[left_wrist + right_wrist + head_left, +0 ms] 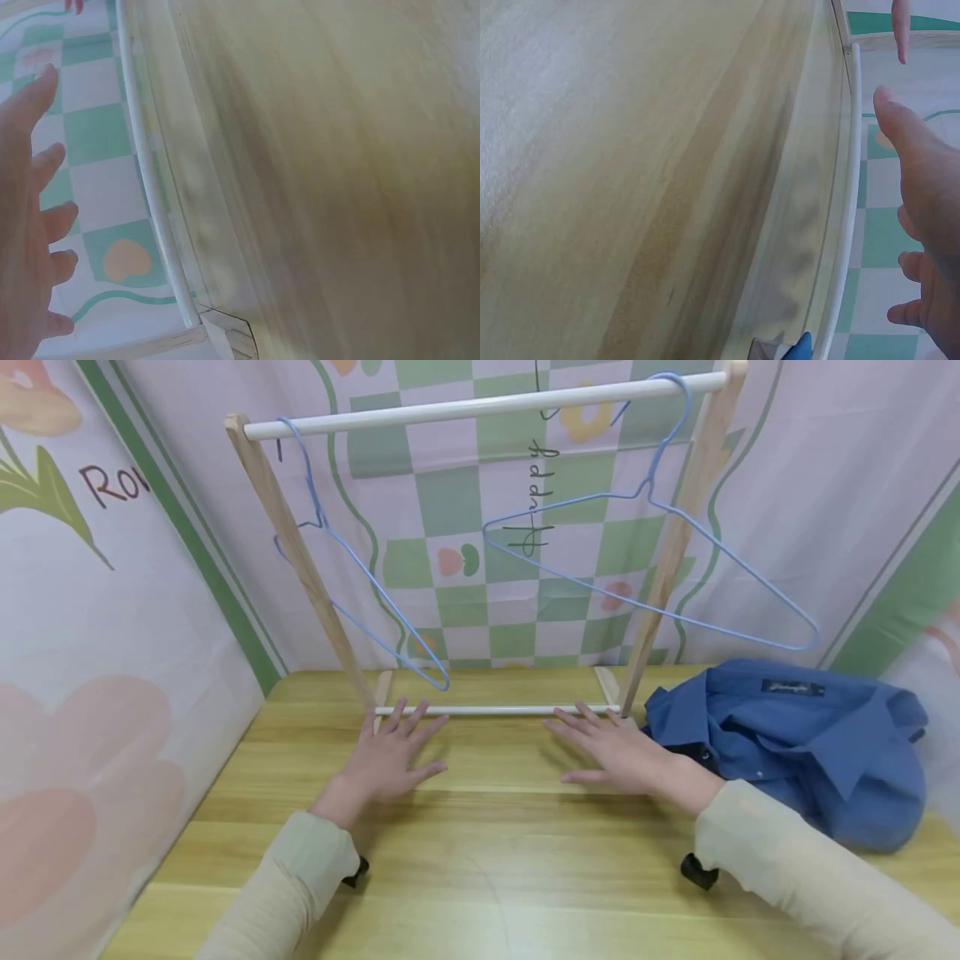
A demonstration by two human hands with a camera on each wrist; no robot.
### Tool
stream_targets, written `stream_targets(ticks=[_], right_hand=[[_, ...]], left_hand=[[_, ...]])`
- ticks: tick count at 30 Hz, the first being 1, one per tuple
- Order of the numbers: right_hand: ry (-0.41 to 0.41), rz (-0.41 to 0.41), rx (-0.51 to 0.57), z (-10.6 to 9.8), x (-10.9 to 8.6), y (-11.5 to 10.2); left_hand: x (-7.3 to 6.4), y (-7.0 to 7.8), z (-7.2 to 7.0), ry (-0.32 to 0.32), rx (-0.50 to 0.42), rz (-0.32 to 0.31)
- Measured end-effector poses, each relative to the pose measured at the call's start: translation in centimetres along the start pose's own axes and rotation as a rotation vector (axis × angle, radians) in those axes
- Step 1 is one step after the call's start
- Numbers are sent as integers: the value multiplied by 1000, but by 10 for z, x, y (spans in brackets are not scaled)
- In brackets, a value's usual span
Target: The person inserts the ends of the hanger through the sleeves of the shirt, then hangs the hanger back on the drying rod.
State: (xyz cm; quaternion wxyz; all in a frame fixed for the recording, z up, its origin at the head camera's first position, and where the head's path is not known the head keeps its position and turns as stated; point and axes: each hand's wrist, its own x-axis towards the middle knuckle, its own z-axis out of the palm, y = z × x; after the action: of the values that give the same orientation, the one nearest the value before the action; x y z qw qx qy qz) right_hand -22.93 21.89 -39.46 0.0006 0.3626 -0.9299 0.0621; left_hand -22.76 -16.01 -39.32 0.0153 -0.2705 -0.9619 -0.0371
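My left hand (390, 758) hovers over the table with its fingers spread, near the left end of the rack's low white bar (495, 711). Toward the bar's right end, my right hand (617, 752) is held the same way, fingers apart. Neither hand holds anything. In the left wrist view the left fingers (60, 221) show relaxed and apart from the bar. The right wrist view shows the right hand (934, 202) beside the bar as well. A crumpled blue collared shirt (817, 735) lies on the table just right of my right hand.
A wooden clothes rack (300, 547) stands at the back of the table (480, 843). From its top rail (480, 408) hang two blue wire hangers, the left hanger (375, 589) turned edgewise and the right hanger (720, 618) wide. Printed cloth (442, 502) surrounds the table.
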Motion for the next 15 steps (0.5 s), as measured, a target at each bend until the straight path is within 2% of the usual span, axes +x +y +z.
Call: stream_targets(ticks=[9, 15], right_hand=[[53, -45, -14, -4, -2, 3], [89, -64, 0, -7, -5, 4]], left_hand=[[4, 0, -3, 57, 11, 15], [6, 1, -3, 57, 5, 10]])
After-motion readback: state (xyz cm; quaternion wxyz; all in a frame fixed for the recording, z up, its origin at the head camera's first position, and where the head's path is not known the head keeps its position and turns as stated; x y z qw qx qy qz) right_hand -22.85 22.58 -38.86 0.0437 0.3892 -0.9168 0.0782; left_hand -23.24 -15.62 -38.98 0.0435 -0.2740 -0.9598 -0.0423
